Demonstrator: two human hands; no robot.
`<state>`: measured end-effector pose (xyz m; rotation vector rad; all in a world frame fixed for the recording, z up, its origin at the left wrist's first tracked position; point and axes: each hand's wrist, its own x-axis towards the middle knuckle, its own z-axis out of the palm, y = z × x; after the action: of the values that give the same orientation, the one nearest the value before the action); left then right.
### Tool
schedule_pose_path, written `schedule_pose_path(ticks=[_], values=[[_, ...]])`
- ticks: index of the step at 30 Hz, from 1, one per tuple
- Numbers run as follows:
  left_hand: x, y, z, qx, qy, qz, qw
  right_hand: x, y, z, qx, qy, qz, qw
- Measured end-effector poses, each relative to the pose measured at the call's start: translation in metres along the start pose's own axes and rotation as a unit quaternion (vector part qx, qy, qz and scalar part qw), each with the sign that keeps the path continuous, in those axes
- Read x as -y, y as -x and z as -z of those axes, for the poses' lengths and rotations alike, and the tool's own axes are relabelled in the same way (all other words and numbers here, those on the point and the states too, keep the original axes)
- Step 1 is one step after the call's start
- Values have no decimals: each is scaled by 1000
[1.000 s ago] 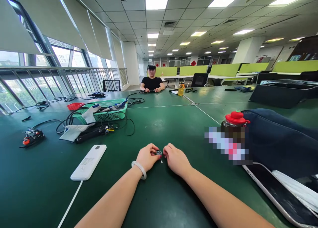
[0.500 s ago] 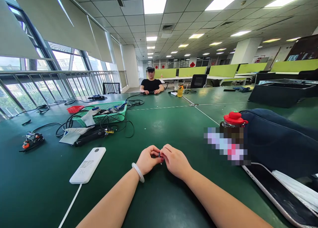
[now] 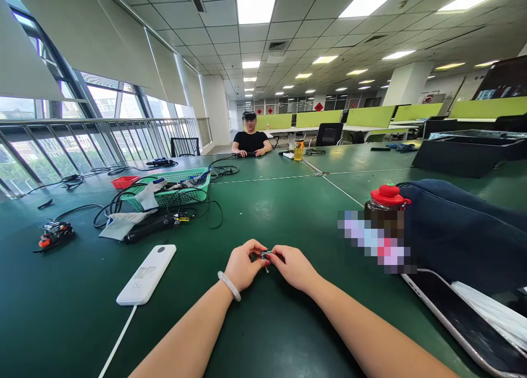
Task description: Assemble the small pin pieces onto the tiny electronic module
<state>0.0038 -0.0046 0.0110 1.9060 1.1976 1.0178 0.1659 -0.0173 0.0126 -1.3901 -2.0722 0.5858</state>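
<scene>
Between my two hands, just above the green table (image 3: 263, 328), is a small dark and pale-blue object (image 3: 265, 254), with a tiny whitish bit hanging below it. Its kind is too small to make out. My left hand (image 3: 245, 265), with a pale bangle (image 3: 229, 286) at the wrist, pinches it between thumb and fingers. From the other side, my right hand (image 3: 293, 267) has its thumb and forefinger closed on it too. The fingers hide part of the object.
A white power bank (image 3: 147, 275) with a cable lies left. Behind it are a green basket (image 3: 185, 197), a red tray (image 3: 124, 181) and cables. Right stand a red-lidded jar (image 3: 387, 208), a dark bag (image 3: 461, 235) and a tablet (image 3: 457, 317). A person (image 3: 250, 139) sits opposite.
My right hand has shifted slightly right and its fingers have drawn back, so more of the small object shows. My left hand has hardly moved.
</scene>
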Motion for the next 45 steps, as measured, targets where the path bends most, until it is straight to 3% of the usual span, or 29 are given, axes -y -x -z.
schedule_pose_path(ticks=[9,12,20,26,45], values=[[1,0,0,32,-21,-7,999,-9,-2,-5,17,-39,1,999],[4,-2,1,28,-17,5,999,-8,-1,-4,15,-8,-1,1000],[16,-7,6,-54,-86,58,993,-4,3,-11,40,147,21,988],[18,-7,5,-46,-78,74,993,-3,3,-19,37,186,-12,982],[21,-7,4,-24,-69,67,995,0,3,-19,35,254,26,966]])
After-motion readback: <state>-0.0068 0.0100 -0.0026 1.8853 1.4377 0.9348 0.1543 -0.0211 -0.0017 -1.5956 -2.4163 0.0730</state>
